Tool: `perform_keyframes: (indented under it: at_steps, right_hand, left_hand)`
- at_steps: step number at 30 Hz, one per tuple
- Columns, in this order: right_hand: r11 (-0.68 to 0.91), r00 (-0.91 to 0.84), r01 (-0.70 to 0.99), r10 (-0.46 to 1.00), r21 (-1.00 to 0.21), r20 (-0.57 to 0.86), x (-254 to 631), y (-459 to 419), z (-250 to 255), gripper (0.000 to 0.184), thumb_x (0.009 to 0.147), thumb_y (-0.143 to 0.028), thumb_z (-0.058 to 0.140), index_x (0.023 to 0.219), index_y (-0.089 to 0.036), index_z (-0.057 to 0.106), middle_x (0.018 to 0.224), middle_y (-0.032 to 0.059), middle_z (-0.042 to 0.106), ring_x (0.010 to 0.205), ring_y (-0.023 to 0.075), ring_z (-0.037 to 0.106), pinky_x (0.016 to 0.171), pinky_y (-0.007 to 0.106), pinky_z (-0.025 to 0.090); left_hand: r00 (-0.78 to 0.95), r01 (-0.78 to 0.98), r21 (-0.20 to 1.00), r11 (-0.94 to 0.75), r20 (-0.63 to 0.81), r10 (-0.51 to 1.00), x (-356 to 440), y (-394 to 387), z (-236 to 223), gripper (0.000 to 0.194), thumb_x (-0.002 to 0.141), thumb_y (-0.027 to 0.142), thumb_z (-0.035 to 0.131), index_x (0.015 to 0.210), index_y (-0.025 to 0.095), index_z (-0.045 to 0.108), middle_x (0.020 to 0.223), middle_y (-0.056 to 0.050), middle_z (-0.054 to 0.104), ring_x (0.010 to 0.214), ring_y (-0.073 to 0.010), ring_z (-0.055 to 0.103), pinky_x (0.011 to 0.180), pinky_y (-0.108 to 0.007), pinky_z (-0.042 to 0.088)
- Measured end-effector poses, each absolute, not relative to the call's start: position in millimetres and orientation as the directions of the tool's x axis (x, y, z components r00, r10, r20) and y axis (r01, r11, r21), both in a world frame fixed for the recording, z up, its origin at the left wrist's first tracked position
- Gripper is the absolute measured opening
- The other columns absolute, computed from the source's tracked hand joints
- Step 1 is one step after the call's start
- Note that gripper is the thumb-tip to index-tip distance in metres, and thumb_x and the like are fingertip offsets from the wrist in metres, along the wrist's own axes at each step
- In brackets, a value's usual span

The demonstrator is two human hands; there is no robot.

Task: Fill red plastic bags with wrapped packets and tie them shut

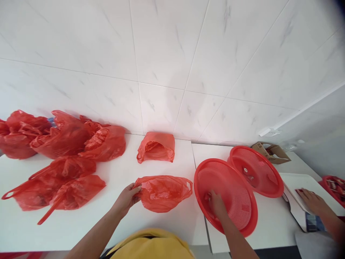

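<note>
My left hand (128,198) pinches the left edge of a thin red plastic bag (164,194), whose mouth lies spread toward me on the white table. My right hand (217,203) reaches down inside a red plastic colander basket (242,187), its fingers closed at the left part of the bottom. A small dark red item shows at the fingertips, too small and shaded to name. Behind the held bag, another red plastic bag (159,146) stands with its opening facing me.
Several filled red bags (64,136) crowd the table's left side. A second red colander (258,172) holds a few small items. Farther right are a cardboard box (272,153), a white scale (289,183) with another person's hand (309,199) over it, and a red basket of packets (336,187).
</note>
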State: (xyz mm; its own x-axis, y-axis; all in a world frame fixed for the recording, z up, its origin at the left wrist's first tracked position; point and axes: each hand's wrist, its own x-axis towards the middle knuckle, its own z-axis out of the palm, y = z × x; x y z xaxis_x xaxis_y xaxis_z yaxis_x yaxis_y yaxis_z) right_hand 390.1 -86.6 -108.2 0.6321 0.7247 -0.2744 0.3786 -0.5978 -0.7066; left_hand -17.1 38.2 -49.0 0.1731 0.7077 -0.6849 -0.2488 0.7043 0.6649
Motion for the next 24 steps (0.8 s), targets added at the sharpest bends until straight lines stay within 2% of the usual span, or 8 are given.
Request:
perform_keyframes:
  at_steps: [4, 8, 14, 18, 21, 24]
  right_hand:
    - [-0.577, 0.599, 0.335, 0.741, -0.745, -0.305, 400, -86, -110, 0.010, 0.065, -0.029, 0.051, 0.071, -0.025, 0.057, 0.072, 0.0050, 0.060, 0.067, 0.0245, 0.056, 0.059, 0.036, 0.043]
    - [-0.545, 0.596, 0.248, 0.738, -0.801, -0.317, 410, -86, -115, 0.012, 0.058, -0.023, 0.051, 0.069, -0.024, 0.053, 0.071, 0.0038, 0.059, 0.067, 0.0231, 0.056, 0.057, 0.035, 0.043]
    - [-0.583, 0.714, 0.113, 0.610, -0.804, -0.343, 425, -88, -110, 0.025, 0.062, -0.032, 0.055, 0.085, -0.022, 0.053, 0.075, 0.0034, 0.059, 0.061, 0.0210, 0.057, 0.051, 0.034, 0.045]
    - [-0.489, 0.731, 0.019, 0.602, -0.872, -0.321, 409, -79, -79, 0.030, 0.065, -0.033, 0.060, 0.093, -0.024, 0.054, 0.077, -0.0018, 0.059, 0.062, 0.0165, 0.059, 0.057, 0.030, 0.049]
    - [-0.353, 0.583, -0.105, 0.736, -0.930, -0.346, 366, -66, -48, 0.026, 0.068, -0.033, 0.067, 0.089, -0.024, 0.055, 0.073, -0.0035, 0.059, 0.060, 0.0133, 0.058, 0.056, 0.026, 0.047]
    - [-0.338, 0.259, -0.338, 0.864, -0.878, -0.432, 307, -51, -29, 0.020, 0.069, -0.026, 0.068, 0.083, -0.023, 0.054, 0.073, -0.0032, 0.062, 0.058, 0.0094, 0.055, 0.053, 0.021, 0.042]
  left_hand:
    - [0.200, -0.239, 0.678, 0.695, -0.667, 0.718, -17, 37, -46, 0.030, 0.067, 0.025, 0.078, 0.087, 0.017, 0.057, 0.070, 0.002, 0.062, 0.057, -0.0073, 0.058, 0.057, -0.018, 0.049]
    - [0.218, -0.220, 0.689, 0.691, -0.655, 0.723, -17, 34, -44, 0.034, 0.066, 0.028, 0.079, 0.089, 0.017, 0.057, 0.072, 0.002, 0.062, 0.058, -0.0067, 0.057, 0.057, -0.018, 0.048]
    - [0.226, -0.177, 0.692, 0.700, -0.664, 0.713, -19, 32, -46, 0.039, 0.062, 0.031, 0.081, 0.089, 0.017, 0.056, 0.075, 0.003, 0.061, 0.061, -0.0074, 0.056, 0.060, -0.020, 0.047]
    - [0.245, -0.176, 0.696, 0.696, -0.654, 0.716, -20, 34, -50, 0.041, 0.062, 0.034, 0.082, 0.090, 0.018, 0.056, 0.077, 0.003, 0.061, 0.063, -0.0073, 0.055, 0.061, -0.020, 0.046]
    - [0.251, -0.166, 0.701, 0.694, -0.651, 0.717, -18, 34, -51, 0.042, 0.062, 0.033, 0.082, 0.091, 0.018, 0.055, 0.078, 0.002, 0.061, 0.063, -0.0074, 0.055, 0.061, -0.020, 0.045]
    - [0.270, -0.161, 0.704, 0.692, -0.643, 0.717, -15, 33, -49, 0.042, 0.062, 0.033, 0.081, 0.091, 0.019, 0.054, 0.080, 0.002, 0.062, 0.065, -0.0079, 0.056, 0.062, -0.021, 0.045]
